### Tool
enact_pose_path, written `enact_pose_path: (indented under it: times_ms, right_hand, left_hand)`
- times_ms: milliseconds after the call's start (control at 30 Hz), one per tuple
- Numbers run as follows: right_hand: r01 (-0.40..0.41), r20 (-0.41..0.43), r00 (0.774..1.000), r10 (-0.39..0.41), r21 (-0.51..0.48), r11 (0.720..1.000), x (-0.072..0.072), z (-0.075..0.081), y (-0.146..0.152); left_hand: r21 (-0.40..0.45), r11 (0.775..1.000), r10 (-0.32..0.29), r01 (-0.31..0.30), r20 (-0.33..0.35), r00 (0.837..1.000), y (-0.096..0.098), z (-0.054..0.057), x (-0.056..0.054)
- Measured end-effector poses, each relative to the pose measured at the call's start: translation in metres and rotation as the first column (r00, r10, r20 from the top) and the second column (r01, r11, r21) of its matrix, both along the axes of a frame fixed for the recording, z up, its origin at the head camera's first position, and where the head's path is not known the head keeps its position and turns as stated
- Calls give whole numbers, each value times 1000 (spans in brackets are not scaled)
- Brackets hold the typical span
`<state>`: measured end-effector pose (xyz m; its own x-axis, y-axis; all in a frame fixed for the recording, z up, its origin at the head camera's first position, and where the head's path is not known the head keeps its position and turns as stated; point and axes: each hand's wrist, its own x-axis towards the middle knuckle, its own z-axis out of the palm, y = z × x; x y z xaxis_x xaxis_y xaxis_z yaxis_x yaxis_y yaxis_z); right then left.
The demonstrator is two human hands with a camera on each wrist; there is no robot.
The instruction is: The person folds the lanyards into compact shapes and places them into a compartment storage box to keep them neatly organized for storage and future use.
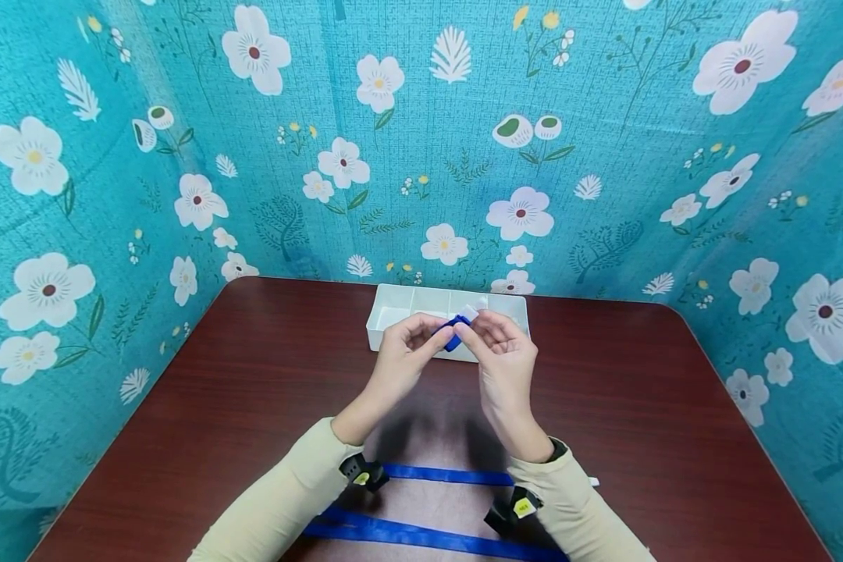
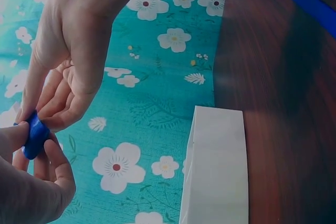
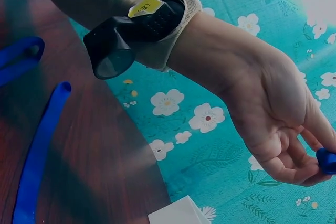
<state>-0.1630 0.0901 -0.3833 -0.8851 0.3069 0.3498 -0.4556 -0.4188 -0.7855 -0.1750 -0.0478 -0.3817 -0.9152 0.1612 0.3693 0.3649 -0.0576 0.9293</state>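
Both hands meet above the middle of the table and pinch a small folded blue ribbon [image 1: 453,334]. A pale white tab [image 1: 469,313] sticks up beside the ribbon's upper end. My left hand [image 1: 402,351] grips it from the left, and my right hand [image 1: 504,361] holds the other side between thumb and fingers. In the left wrist view the blue ribbon [image 2: 35,136] sits between both sets of fingertips. Only part of the blue ribbon [image 3: 326,160] shows at the edge of the right wrist view. The fingers hide how it is folded.
Behind the hands stands a white divided box [image 1: 393,300] near the table's back edge. Long blue ribbon strips [image 1: 449,474] lie across the dark wooden table [image 1: 625,390] beneath the forearms; a small white end piece [image 1: 594,481] shows by the right sleeve. Flowered teal curtains surround the table.
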Motion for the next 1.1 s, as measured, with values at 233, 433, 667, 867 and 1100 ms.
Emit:
enact_pose_path:
  times_ms: [233, 433, 667, 867, 1100]
  right_hand:
    - [-33, -2, 999, 33, -9, 999, -1, 3, 3]
    - [-38, 22, 999, 37, 41, 998, -4, 4, 8]
    - [-55, 46, 998, 53, 59, 997, -6, 5, 14]
    - [-52, 65, 997, 48, 64, 997, -9, 4, 18]
    - [-57, 86, 995, 53, 53, 997, -13, 2, 26]
  left_hand:
    - [35, 998, -50, 49, 24, 998, -2, 0, -1]
    - [57, 997, -62, 58, 70, 996, -2, 0, -1]
    - [31, 995, -93, 91, 81, 992, -3, 1, -4]
    - [-46, 994, -90, 95, 93, 992, -9, 1, -6]
    - [-175, 984, 23, -19, 20, 1000, -23, 0, -12]
